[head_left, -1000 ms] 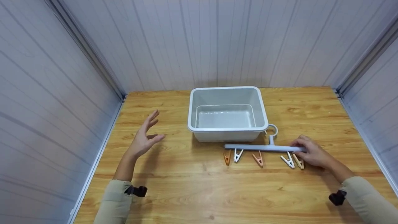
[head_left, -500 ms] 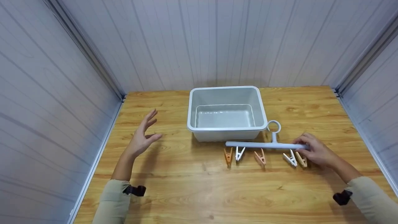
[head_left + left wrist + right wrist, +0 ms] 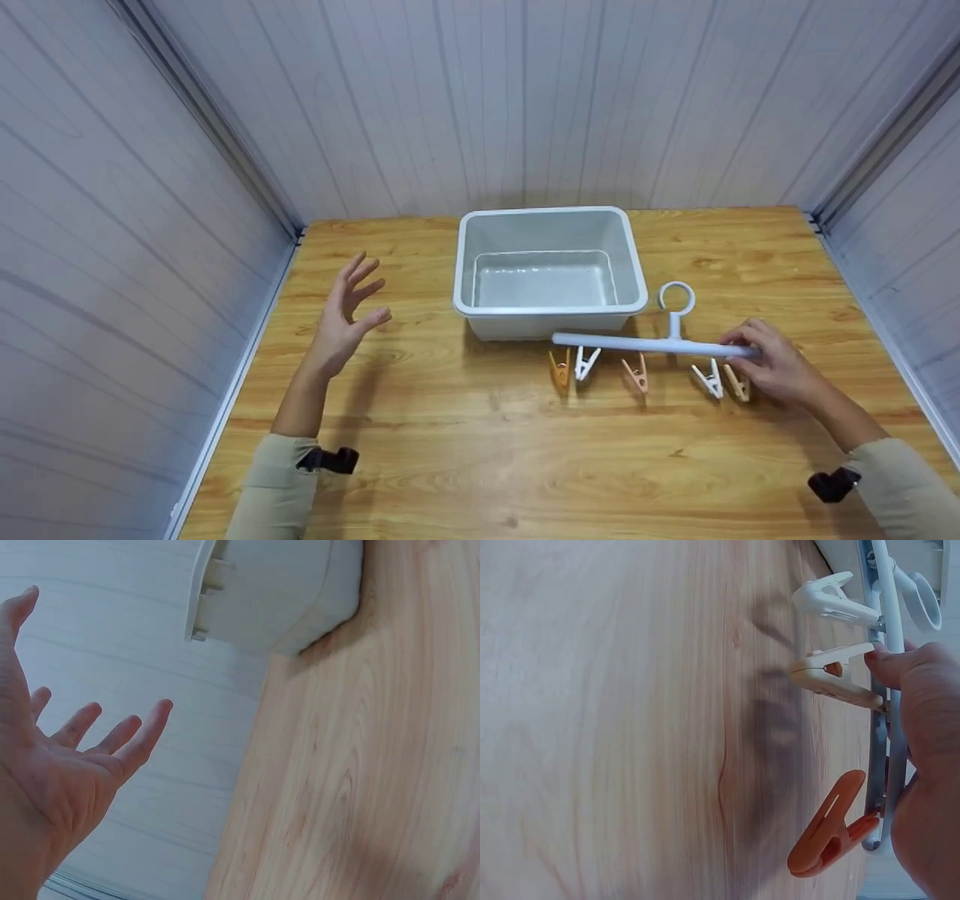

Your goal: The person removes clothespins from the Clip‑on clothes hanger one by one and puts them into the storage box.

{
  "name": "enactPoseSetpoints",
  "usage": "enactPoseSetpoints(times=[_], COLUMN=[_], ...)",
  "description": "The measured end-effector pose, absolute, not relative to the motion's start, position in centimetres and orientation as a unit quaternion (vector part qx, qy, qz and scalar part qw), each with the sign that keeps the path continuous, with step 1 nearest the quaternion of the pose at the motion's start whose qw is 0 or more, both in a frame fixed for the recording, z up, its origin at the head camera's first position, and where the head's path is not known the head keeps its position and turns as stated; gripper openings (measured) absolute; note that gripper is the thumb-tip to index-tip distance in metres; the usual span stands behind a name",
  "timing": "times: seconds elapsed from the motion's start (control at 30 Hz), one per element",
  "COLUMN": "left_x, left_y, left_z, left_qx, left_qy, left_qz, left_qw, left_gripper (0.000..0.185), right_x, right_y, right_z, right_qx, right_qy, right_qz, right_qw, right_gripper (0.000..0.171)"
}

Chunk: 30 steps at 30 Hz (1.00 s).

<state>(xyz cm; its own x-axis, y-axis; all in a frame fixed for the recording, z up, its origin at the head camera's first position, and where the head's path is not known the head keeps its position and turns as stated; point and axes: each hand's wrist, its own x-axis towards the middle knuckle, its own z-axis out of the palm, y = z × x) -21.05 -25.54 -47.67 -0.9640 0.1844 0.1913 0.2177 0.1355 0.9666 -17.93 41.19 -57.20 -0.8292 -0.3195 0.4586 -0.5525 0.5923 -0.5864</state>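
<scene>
Right hand [image 3: 778, 367]: fingers clamped on the hanger [image 3: 637, 343] near one bar end, front-right of the bin [image 3: 551, 310]; likely so clips [image 3: 561, 382] dangle free. Left hand [image 3: 336, 334]: fingers apart, nothing held.

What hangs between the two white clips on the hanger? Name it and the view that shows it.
A single peach clip hangs between the left white clip and the right white clip on the hanger; the head view shows it.

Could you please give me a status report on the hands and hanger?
Right hand grips hanger by one end, off table. Left hand holds nothing. Clips hang from hanger. Bin close behind its other end, contact unclear.
</scene>
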Motion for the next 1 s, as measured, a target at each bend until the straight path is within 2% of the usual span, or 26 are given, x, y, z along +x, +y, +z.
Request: enactPoseSetpoints(times=[0.27, 0.57, 1.0], left_x=[-20.3, -20.3, -20.4], left_y=[-24.5, -23.3, -23.0], left_z=[-48.4, -48.1, -47.9], left_qx=[-0.164, -0.168, -0.163], left_qy=[-0.724, -0.719, -0.711], left_qz=[-0.669, -0.673, -0.681], left_qw=[0.029, 0.049, 0.060], left_gripper=[0.097, 0.099, 0.101], right_x=[-17.5, -16.8, -16.3], right_y=[41.1, 40.8, 40.4], right_z=[-58.5, -57.6, -56.8], right_qx=[0.236, 0.207, 0.215], right_qy=[-0.873, -0.876, -0.860], right_qz=[0.385, 0.388, 0.411], right_qw=[0.185, 0.197, 0.211], right_gripper=[0.039, 0.034, 0.036])
